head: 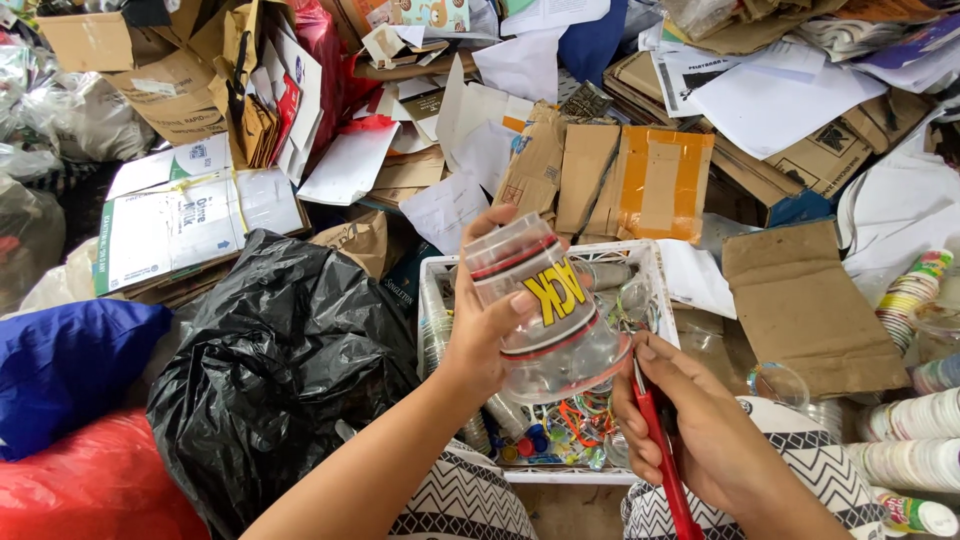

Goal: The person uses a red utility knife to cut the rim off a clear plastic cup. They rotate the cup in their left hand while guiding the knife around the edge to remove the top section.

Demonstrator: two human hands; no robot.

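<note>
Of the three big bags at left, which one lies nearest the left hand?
The black bag, beside the left hand; the blue bag and red bag lie farther left.

view: my one head cam, no second view
facing: down-forward over white crate, cardboard heap beyond
range: close

The clear plastic cup at centre carries a band label with yellow block lettering edged in red. At ten o'clock lies a flattened white carton printed in green. Brown cardboard boxes pile at eleven o'clock. At one o'clock stands a flattened orange-and-brown package. At three o'clock, stacked printed paper cups lie sideways.
</note>
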